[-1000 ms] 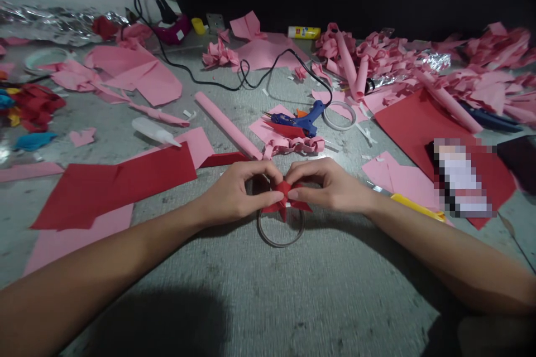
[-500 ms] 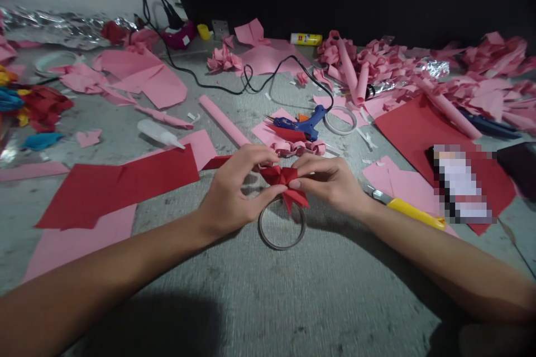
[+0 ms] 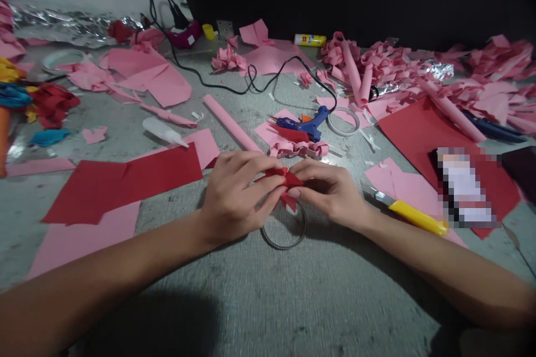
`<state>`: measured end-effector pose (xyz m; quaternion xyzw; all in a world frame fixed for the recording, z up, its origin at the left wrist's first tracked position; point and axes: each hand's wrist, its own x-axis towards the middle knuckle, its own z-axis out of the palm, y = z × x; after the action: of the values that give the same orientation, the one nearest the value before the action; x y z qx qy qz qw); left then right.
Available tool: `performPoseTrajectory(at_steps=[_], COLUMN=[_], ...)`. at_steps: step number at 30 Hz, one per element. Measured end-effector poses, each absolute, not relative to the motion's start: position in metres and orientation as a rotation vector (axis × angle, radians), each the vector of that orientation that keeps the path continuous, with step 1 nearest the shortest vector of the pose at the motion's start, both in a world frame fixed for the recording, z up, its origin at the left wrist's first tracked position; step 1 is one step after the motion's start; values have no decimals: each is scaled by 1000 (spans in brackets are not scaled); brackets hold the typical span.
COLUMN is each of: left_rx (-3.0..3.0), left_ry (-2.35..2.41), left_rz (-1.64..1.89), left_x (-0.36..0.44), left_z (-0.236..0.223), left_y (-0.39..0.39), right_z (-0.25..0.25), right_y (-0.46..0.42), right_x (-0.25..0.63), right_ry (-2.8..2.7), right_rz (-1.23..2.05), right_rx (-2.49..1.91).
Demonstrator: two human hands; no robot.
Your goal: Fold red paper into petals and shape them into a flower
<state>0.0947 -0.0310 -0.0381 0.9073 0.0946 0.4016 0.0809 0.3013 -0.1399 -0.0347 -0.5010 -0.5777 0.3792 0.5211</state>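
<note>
Okay, so from the head camera, a folded red paper piece (image 3: pixel 292 179) was up around the middle of the grey desk (image 3: pixel 259 301). The left hand (image 3: pixel 234 195) had it pinched between thumb and fingers, and the right hand (image 3: pixel 333 192) gripped its other side the same way. Pointy red bits poked out below the fingertips, over the far side of a thin grey ring (image 3: pixel 284 247); couldn't tell if they touched it. Just past the hands, toward the far edge, sat a pink paper chain (image 3: pixel 299 149), then a blue glue gun (image 3: pixel 307 125), its black cord (image 3: pixel 221 88) snaking off to the far left corner. Off toward the left edge, a white nozzle bottle (image 3: pixel 161 131) lay by some red paper (image 3: pixel 100 189). Toward the right edge, a yellow-handled cutter (image 3: pixel 419 218) lay near a pixelated phone-like thing (image 3: pixel 465 187) on a big red sheet (image 3: pixel 412 134). Scrunched pink paper (image 3: pixel 498 61) was heaped in the far right corner.
</note>
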Motion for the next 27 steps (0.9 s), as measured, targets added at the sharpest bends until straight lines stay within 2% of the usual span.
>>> performPoseTrajectory(at_steps=[7,11,15,18,27], left_rx=[2715,2350,1780,1681,1702], left_ry=[256,412,428,358,420], left_rz=[1247,1238,792,497,474], left_x=[96,98,102,104,101], left_z=[-38,-39,-41,-39,-35], left_y=[-33,-27,-19,-19,-27], right_z=[-31,-30,-38,-41,-33], right_y=[-144,-144,-141,-139,-136], right_x=[295,300,307,309,310], right_ry=[-1366,-1283,-1093,-986,-916], right_rz=[840,787,890,1028,1202], right_rx=[-1278,-1234,-1129,-1126,-1297])
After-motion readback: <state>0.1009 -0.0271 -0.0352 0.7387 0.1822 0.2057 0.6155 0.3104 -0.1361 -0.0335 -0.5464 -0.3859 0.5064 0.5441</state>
